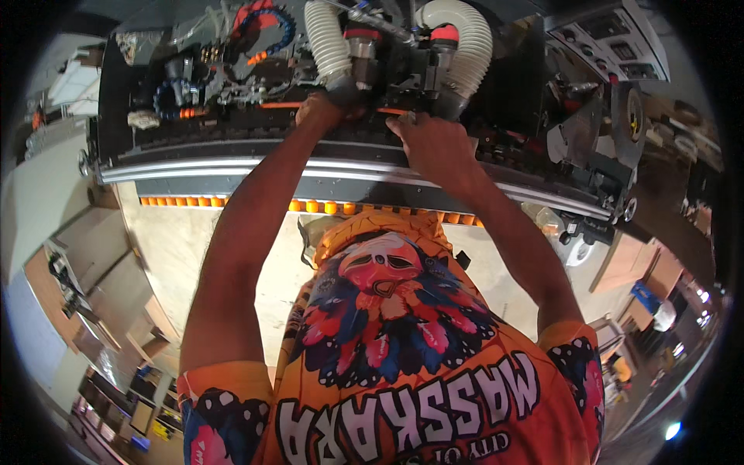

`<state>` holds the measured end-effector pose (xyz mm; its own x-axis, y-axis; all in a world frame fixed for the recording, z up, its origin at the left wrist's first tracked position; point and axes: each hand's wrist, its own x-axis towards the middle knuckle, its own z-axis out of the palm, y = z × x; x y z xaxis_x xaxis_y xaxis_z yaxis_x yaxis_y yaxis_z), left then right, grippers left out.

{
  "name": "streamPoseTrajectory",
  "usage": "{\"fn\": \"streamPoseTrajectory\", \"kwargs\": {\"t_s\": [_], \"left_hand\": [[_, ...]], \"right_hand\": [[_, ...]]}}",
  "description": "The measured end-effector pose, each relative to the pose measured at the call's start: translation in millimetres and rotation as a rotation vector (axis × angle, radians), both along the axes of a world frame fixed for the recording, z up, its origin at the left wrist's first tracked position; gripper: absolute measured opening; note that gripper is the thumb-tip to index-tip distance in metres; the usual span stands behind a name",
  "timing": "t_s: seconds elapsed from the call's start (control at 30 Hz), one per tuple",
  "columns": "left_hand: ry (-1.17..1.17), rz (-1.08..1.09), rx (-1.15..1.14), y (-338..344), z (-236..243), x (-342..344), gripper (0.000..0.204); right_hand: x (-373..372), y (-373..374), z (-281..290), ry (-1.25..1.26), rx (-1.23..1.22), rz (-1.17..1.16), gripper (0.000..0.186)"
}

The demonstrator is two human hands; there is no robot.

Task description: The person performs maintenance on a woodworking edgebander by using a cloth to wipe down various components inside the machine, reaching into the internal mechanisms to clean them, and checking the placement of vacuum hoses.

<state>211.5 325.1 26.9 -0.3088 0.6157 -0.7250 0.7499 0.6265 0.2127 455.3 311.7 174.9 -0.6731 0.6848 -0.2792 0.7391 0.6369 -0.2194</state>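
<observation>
We stand at a large black machine (232, 132), both arms stretched over its grey front rail (232, 167). Two white ribbed hoses (325, 43) curve down into the middle unit. Our left hand (319, 107) closes around the grey hose cuff (345, 91); our right hand (434, 139) presses fingers-down just beside it, whether gripping we cannot tell. A slipping cuff could pinch fingers among the tight fittings.

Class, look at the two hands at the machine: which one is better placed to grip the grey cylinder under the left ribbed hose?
Left. The left hand already lies against the grey cylinder; the right hand rests further right.
</observation>
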Motion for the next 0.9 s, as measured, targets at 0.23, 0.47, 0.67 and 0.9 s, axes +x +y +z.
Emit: {"fn": "streamPoseTrajectory", "kwargs": {"t_s": [0.23,0.47,0.67,0.9], "left_hand": [[-0.489,0.161,0.247,-35.6,-113.4,-78.2,0.071],[-0.168,0.026,0.089,-23.7,-55.8,-44.6,0.09],[-0.688,0.458,0.12,-47.0,-70.4,-83.1,0.072],[-0.492,0.397,0.13,-36.8,-38.6,-56.0,0.059]], "right_hand": [[21.6,-29.0,-7.0,0.352,0.042,-0.199,0.047],[40.3,-40.3,-22.5,0.597,0.104,-0.362,0.042],[36.9,-37.2,-23.1,0.686,0.106,-0.362,0.038],[42.1,-39.5,-27.0,0.563,0.031,-0.339,0.043]]}}
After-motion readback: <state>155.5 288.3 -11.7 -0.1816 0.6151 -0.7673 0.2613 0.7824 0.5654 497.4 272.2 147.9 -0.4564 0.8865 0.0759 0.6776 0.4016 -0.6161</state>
